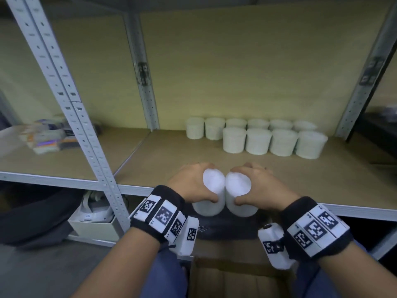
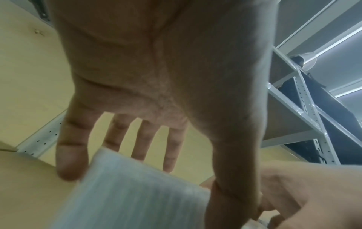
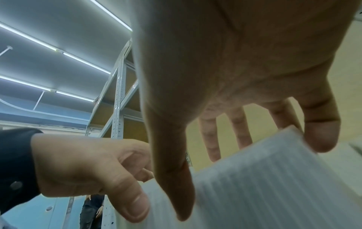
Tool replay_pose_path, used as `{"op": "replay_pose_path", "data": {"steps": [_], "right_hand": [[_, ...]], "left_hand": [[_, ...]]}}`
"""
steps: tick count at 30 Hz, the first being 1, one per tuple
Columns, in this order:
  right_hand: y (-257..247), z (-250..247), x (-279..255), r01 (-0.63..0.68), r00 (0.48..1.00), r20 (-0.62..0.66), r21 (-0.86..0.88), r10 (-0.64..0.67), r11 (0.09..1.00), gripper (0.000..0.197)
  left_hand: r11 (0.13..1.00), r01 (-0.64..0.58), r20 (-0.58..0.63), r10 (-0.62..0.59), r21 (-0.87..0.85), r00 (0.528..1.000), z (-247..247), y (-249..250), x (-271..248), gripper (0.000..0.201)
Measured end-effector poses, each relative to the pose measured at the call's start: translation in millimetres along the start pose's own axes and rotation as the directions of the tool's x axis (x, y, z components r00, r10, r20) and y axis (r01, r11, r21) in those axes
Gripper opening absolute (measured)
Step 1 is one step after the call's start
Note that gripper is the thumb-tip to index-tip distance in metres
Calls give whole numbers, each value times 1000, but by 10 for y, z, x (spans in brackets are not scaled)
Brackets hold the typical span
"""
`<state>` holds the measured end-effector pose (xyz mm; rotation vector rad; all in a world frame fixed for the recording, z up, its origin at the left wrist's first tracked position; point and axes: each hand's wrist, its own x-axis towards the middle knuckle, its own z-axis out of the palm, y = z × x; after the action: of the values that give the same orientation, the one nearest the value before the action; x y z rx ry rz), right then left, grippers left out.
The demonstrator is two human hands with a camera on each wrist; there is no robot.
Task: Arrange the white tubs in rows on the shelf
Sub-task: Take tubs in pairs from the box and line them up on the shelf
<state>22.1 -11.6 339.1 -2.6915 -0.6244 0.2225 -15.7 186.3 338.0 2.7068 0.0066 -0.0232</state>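
Head view shows, at about 9 o'clock, a pile of colourful packets [image 1: 46, 136] on the next shelf, and lower down a white box [image 1: 94, 224] on the floor. Moving right, the left hand [image 1: 189, 186] is curled round one white tub [image 1: 211, 192], thumb in front and fingers behind. Right beside it, the right hand [image 1: 262, 188] is curled round a second white tub [image 1: 238, 193], and the two tubs touch side by side just above the front edge of the shelf [image 1: 150, 160]. Up at 1 o'clock the rows of tubs [image 1: 255, 136] stand at the back, six behind and four in front, so the front row has room on its left. I think the two tubs could bump the standing ones and knock them over if they come in too fast. A tub could also slip, since each hand holds only near the top. Left wrist view shows the left fingers [image 2: 72, 155] spread down the tub's ridged side, which the head view hides. Right wrist view shows ceiling lights [image 3: 58, 51] and someone's dark legs [image 3: 91, 212] far behind.
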Motion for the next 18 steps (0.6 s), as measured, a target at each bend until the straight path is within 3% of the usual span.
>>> {"op": "replay_pose_path", "data": {"steps": [11,18], "right_hand": [[-127,-19,591,23,999,-27,57,-21,998,74],[-61,116,875,17,1000,18,61,-18,998,77]], "left_hand": [[995,95,-92,-98,-32,991,-159,-184,372,78],[990,135,-73,-138,-52,988,-48,-328,589,77]]}}
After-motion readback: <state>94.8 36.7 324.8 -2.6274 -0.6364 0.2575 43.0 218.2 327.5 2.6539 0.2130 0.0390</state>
